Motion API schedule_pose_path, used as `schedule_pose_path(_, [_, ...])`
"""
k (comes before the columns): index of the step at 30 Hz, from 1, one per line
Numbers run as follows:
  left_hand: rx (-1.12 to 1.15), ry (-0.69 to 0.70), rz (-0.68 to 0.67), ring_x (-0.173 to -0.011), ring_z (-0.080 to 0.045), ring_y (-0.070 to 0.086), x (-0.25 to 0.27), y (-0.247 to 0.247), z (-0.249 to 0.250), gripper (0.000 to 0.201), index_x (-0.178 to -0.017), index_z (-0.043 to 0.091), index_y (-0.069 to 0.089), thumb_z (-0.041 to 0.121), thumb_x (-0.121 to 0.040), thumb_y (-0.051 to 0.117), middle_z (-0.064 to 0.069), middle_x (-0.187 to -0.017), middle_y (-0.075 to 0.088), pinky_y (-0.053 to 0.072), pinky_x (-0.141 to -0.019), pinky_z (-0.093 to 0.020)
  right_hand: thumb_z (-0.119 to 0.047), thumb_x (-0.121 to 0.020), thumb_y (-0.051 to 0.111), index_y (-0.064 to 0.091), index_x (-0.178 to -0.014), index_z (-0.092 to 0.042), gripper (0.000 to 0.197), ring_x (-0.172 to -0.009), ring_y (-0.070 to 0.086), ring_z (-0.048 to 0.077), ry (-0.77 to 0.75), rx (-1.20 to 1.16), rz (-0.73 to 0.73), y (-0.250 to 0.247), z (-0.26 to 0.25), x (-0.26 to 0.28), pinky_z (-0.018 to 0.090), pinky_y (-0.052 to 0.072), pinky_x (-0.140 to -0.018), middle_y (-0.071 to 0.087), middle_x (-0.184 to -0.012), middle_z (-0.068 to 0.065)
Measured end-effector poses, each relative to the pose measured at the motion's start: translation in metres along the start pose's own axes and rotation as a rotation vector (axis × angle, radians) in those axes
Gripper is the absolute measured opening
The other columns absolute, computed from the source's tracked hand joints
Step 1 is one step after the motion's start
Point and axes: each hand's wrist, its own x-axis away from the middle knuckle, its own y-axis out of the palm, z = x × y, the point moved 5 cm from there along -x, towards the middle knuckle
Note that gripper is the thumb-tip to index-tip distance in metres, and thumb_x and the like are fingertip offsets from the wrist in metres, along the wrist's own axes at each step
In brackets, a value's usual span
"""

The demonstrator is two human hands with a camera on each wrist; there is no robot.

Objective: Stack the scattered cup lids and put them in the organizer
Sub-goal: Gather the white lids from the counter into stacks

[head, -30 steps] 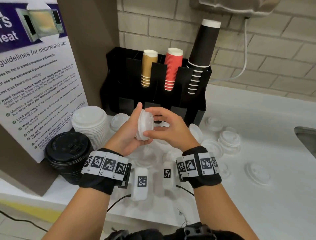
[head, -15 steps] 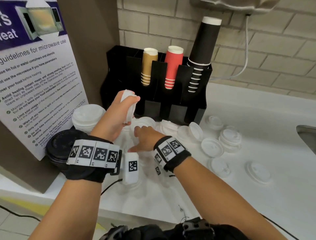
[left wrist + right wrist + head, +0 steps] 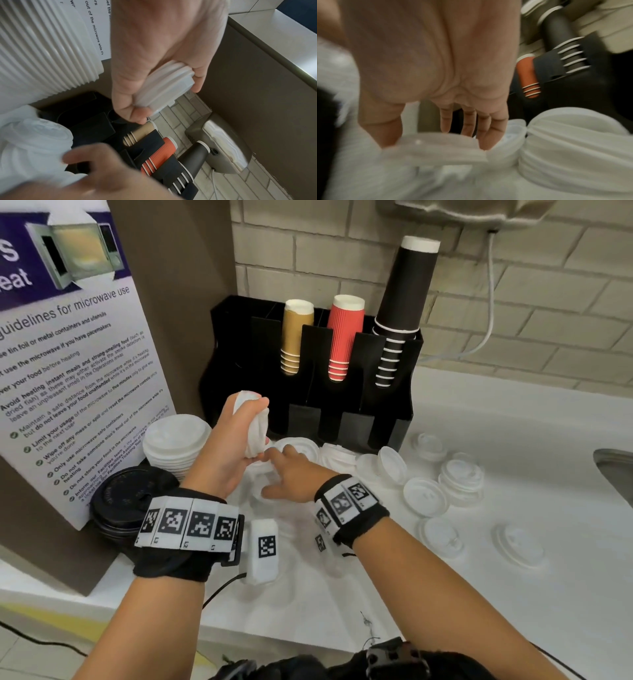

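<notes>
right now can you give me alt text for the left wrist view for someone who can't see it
A left hand grips a small stack of white cup lids edge-on above a black cup organizer holding tan, red and black paper cups. A taller pile of white lids stands at the left, and the right hand reaches in blurred at the bottom.

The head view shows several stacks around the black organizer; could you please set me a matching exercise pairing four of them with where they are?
Things:
1. small stack of white plastic cup lids
2. stack of black plastic lids
3. tall stack of black paper cups
4. stack of red ribbed paper cups

Places:
A. on the counter below the microwave sign
B. middle cup slot of the black organizer
C. gripped in the left hand
D. right-hand cup slot of the organizer

Pairs: 1-C, 2-A, 3-D, 4-B
</notes>
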Motion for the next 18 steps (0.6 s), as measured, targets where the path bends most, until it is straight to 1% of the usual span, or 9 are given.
schedule_pose_path(2, [0.039, -0.016, 0.026, -0.081, -0.015, 0.06, 0.0, -0.004, -0.001, 0.011, -0.103, 0.037, 0.056, 0.043, -0.093, 0.055, 0.003, -0.104, 0.056, 0.048, -0.058, -0.023, -0.042, -0.09, 0.057, 0.031, -0.142, -0.025, 0.061, -0.116, 0.045, 0.027, 0.032, -0.167, 0.068, -0.014, 0.011, 0.007, 0.033, 0.04, -0.095, 0.031, -0.135, 0.009])
schedule_pose_path(3, [0.045, -0.018, 0.029, -0.08, -0.015, 0.059, 0.0, -0.004, -0.003, 0.009, -0.1, 0.037, 0.056, 0.043, -0.093, 0.055, 0.003, -0.102, 0.057, 0.048, -0.059, -0.023, -0.044, -0.091, 0.055, 0.033, -0.141, -0.028, 0.057, -0.113, 0.047, 0.024, 0.053, -0.253, 0.096, -0.019, 0.018, 0.011, 0.031, 0.039, -0.093, 0.031, -0.136, 0.008])
schedule_pose_path(5, [0.042, -0.023, 0.023, -0.083, -0.015, 0.059, -0.001, -0.002, -0.006, 0.01, -0.101, 0.037, 0.056, 0.044, -0.093, 0.054, 0.003, -0.101, 0.057, 0.048, -0.062, -0.024, -0.046, -0.092, 0.05, 0.038, -0.136, -0.035, 0.047, -0.105, 0.05, 0.019, 0.083, -0.409, 0.152, -0.025, 0.029, 0.019, 0.028, 0.04, -0.086, 0.033, -0.134, 0.006])
schedule_pose_path(7, [0.042, -0.029, 0.011, -0.087, -0.016, 0.059, -0.001, 0.002, -0.009, 0.012, -0.101, 0.036, 0.056, 0.044, -0.094, 0.054, 0.003, -0.101, 0.057, 0.047, -0.065, -0.026, -0.043, -0.093, 0.049, 0.044, -0.132, -0.038, 0.039, -0.095, 0.052, 0.011, 0.083, -0.529, 0.217, -0.027, 0.035, 0.026, 0.023, 0.04, -0.076, 0.039, -0.128, 0.004])
schedule_pose_path(10, [0.034, -0.027, -0.032, -0.093, -0.016, 0.057, 0.0, 0.01, -0.012, 0.012, -0.103, 0.036, 0.055, 0.044, -0.094, 0.052, 0.003, -0.104, 0.056, 0.045, -0.069, -0.027, -0.036, -0.092, 0.055, 0.051, -0.126, -0.036, 0.034, -0.089, 0.052, 0.007, 0.028, -0.623, 0.265, -0.022, 0.04, 0.032, 0.017, 0.041, -0.07, 0.052, -0.116, 0.005])
schedule_pose_path(12, [0.023, -0.03, -0.036, -0.099, -0.018, 0.057, 0.0, 0.012, -0.013, 0.012, -0.104, 0.037, 0.054, 0.045, -0.094, 0.053, 0.002, -0.108, 0.057, 0.045, -0.074, -0.029, -0.036, -0.091, 0.057, 0.056, -0.12, -0.035, 0.029, -0.088, 0.053, 0.004, -0.003, -0.674, 0.269, -0.02, 0.042, 0.036, 0.014, 0.042, -0.068, 0.056, -0.109, -0.002])
schedule_pose_path(14, [0.031, -0.037, -0.025, -0.099, -0.018, 0.057, -0.001, 0.012, -0.014, 0.012, -0.103, 0.036, 0.055, 0.044, -0.094, 0.054, 0.002, -0.107, 0.057, 0.046, -0.075, -0.03, -0.038, -0.091, 0.053, 0.061, -0.114, -0.037, 0.024, -0.088, 0.055, 0.004, -0.005, -0.772, 0.302, -0.023, 0.045, 0.041, 0.016, 0.044, -0.07, 0.058, -0.101, -0.011])
schedule_pose_path(16, [0.046, -0.038, -0.01, -0.095, -0.016, 0.056, -0.001, 0.012, -0.014, 0.014, -0.104, 0.035, 0.056, 0.044, -0.094, 0.053, 0.003, -0.104, 0.056, 0.045, -0.071, -0.028, -0.037, -0.093, 0.047, 0.064, -0.111, -0.037, 0.024, -0.097, 0.058, 0.008, -0.001, -0.962, 0.346, -0.028, 0.049, 0.044, 0.023, 0.05, -0.075, 0.063, -0.105, -0.013])
schedule_pose_path(18, [0.069, -0.045, -0.009, -0.094, -0.015, 0.053, -0.001, 0.013, -0.014, 0.028, -0.117, 0.027, 0.056, 0.044, -0.095, 0.051, 0.003, -0.103, 0.053, 0.044, -0.07, -0.028, -0.03, -0.096, 0.045, 0.068, -0.106, -0.036, 0.026, -0.102, 0.058, 0.01, -0.015, -1.157, 0.386, -0.034, 0.052, 0.047, 0.025, 0.054, -0.074, 0.065, -0.108, -0.013])
